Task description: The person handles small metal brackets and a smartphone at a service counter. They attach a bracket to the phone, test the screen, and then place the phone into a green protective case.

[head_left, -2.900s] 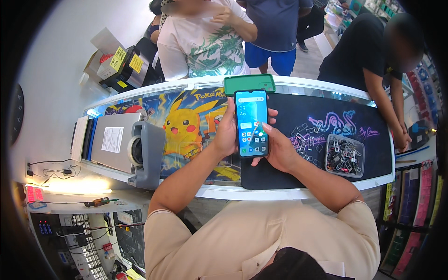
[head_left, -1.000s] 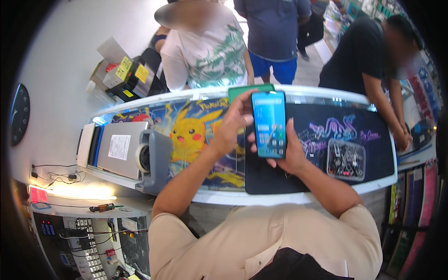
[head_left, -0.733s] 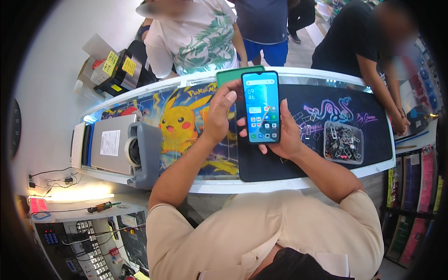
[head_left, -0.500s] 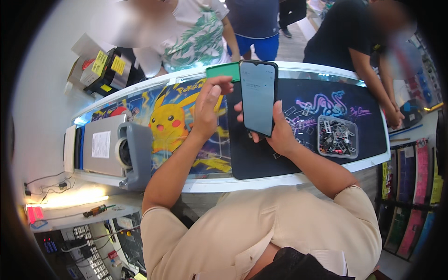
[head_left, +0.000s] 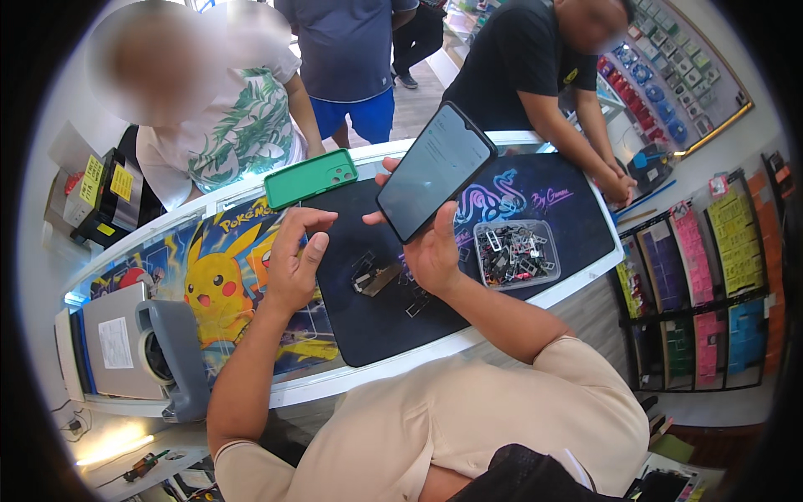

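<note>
My right hand [head_left: 435, 255] grips a dark smartphone [head_left: 437, 171] from below and behind, thumb along its near right edge and fingertips showing at its left side. The phone is held above the counter, screen lit and facing me, its top leaning to the right. My left hand [head_left: 294, 263] hovers left of the phone without touching it, fingers slightly bent, thumb apart, nothing in it. Past it, a green phone case [head_left: 309, 178] lies at the counter's far edge. Under the phone, small metal pieces [head_left: 378, 279] are scattered on a black mat [head_left: 351, 335].
A clear plastic tub [head_left: 552, 266] of small frame-shaped parts stands on the mat's right. Left are a cartoon-printed mat [head_left: 176, 297], a grey tape dispenser [head_left: 180, 360] and a silver box-like object [head_left: 125, 335]. People stand across the counter; one leans clasped hands [head_left: 617, 191] at its right end.
My view has turned to the right. The phone has tilted, its top swinging right, still in my right hand. My left hand is now farther from it.
</note>
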Demonstrator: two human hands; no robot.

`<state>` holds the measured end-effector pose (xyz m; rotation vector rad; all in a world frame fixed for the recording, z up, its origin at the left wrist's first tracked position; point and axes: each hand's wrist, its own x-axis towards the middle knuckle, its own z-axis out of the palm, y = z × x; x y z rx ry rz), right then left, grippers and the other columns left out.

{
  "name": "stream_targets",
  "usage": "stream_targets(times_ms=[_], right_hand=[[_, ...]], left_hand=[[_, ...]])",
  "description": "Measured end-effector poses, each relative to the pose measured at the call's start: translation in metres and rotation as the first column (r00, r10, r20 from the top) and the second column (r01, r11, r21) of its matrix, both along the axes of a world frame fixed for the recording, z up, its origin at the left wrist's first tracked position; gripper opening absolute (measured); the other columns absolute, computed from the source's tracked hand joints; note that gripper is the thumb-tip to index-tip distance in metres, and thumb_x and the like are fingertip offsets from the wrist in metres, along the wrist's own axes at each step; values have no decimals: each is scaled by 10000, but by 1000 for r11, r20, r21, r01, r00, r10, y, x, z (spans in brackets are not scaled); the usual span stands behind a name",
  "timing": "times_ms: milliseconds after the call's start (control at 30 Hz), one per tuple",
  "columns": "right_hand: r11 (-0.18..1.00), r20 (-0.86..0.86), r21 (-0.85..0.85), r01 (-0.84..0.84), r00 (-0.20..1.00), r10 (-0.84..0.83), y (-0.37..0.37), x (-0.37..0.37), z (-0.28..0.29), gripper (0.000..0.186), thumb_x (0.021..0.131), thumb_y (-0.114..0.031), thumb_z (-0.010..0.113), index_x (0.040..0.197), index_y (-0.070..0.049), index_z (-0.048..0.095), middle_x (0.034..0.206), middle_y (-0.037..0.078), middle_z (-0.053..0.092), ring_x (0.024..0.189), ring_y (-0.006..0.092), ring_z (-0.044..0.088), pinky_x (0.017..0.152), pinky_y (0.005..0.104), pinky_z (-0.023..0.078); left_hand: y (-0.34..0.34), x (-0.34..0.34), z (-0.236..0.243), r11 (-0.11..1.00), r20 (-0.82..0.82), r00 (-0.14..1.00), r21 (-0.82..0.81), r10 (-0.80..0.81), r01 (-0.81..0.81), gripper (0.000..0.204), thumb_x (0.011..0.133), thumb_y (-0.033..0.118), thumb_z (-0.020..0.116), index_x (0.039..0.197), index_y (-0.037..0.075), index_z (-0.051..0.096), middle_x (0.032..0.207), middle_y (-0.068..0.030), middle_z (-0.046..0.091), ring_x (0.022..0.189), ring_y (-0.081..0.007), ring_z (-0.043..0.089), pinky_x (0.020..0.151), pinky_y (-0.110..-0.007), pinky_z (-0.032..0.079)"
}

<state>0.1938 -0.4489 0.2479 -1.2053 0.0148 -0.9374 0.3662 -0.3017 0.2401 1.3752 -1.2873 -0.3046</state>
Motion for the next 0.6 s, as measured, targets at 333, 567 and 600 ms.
stream_targets(times_ms=[333, 567, 600], right_hand=[[986, -11, 96, -136, 990, 138, 6, -3, -5, 861, 1102, -717, 286, 1635, -45, 364, 1635, 150, 438, 1331, 300, 615, 1141, 463, 491], [975, -67, 123, -187, 978, 196, 8, -11, -10, 864, 1092, -744, 252, 1578, -49, 419, 1510, 164, 574, 1264, 335, 659, 1093, 509, 504], [979, -79, 90, -181, 979, 188, 7, -11, -9, 849, 1100, -734, 245, 1599, -62, 391, 1504, 167, 587, 1288, 339, 652, 1068, 511, 532]], left_hand=[[-37, -18, 63, 999, -44, 999, 40, -30, 32, 459, 1057, 406, 651, 1363, 64, 656, 1319, -157, 593, 1299, -292, 567, 1077, -424, 487], [-105, -24, 102, 992, -113, 988, 61, -102, 109, 723, 985, 594, 703, 1483, 84, 587, 1450, -194, 513, 1344, -318, 564, 1097, -424, 495], [-105, -24, 101, 995, -38, 996, 65, -79, 82, 732, 979, 556, 736, 1519, 98, 550, 1444, -188, 511, 1320, -300, 581, 1082, -414, 503]])
